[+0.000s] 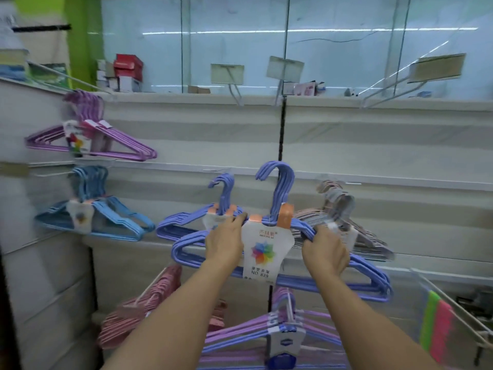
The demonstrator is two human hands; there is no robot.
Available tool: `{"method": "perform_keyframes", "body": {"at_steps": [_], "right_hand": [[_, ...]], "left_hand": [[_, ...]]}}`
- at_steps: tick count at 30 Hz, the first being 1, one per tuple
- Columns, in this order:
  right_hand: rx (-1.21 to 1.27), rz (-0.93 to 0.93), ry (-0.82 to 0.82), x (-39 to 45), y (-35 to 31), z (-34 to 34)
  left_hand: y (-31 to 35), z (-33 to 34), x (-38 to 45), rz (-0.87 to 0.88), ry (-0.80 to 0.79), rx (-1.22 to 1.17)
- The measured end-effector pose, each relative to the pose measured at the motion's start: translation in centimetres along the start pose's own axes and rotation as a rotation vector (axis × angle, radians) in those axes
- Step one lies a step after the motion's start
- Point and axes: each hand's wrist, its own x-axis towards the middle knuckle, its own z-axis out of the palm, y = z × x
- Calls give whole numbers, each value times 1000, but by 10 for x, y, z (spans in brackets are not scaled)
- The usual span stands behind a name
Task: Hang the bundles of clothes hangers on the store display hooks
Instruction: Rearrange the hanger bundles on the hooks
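Periwinkle hanger bundle (pixel 280 252) gripped by both shoulders, left hand (pixel 225 243) and right hand (pixel 326 252) fingers closed, hooks upright for threading onto display hook.

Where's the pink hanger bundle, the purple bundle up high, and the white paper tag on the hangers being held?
pink hanger bundle (pixel 138 311), head view, on its stacked shoulders.
purple bundle (pixel 117 141), head view, on its right arm.
white paper tag (pixel 262 249), head view, on the colourful flower.

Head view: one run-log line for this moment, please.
phase: hanging | held: periwinkle hanger bundle | left hand: on bundle | right hand: on bundle | on hook: not yet
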Motion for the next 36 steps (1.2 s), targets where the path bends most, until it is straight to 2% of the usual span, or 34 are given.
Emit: {"method": "perform_keyframes", "body": {"at_steps": [9,13,23,30,36], "right_hand": [[-27,-34,-78,-22,-66,72],[-18,-68,-83,-7,-83,93],[-46,-152,-110,18,-103,145],[-26,-111,-95,27,-118,160],[3,-5,-60,23,-112,170]], "left_hand": [[-96,10,1,-96,-32,-3],[-114,19,20,-131,7,-28],[-144,43,48,-195,-12,11],[-160,45,73,-134,-27,39],[-163,45,81,23,-51,171]]}}
